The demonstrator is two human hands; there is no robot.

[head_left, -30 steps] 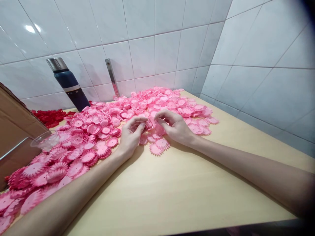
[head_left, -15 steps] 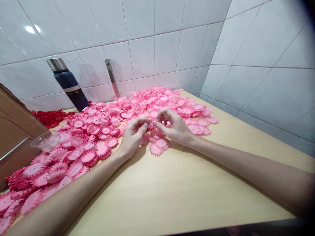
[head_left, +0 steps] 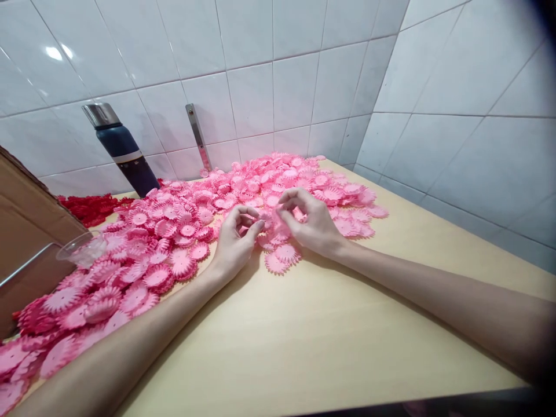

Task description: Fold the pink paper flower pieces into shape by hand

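Head view, plastic cup [head_left: 88, 251] among pink discs [head_left: 182, 263], left hand [head_left: 233, 240], right hand [head_left: 313, 225] (each grip unclear)

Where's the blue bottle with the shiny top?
In the head view, the blue bottle is at the back left, in front of the tiled wall, behind the pink toothed discs and just right of the red pile.

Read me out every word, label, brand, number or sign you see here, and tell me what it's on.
No text can be read.
Dark blue bottle: small marks below its pale band, too small to read.
Pink pieces and cardboard box: no lettering visible.
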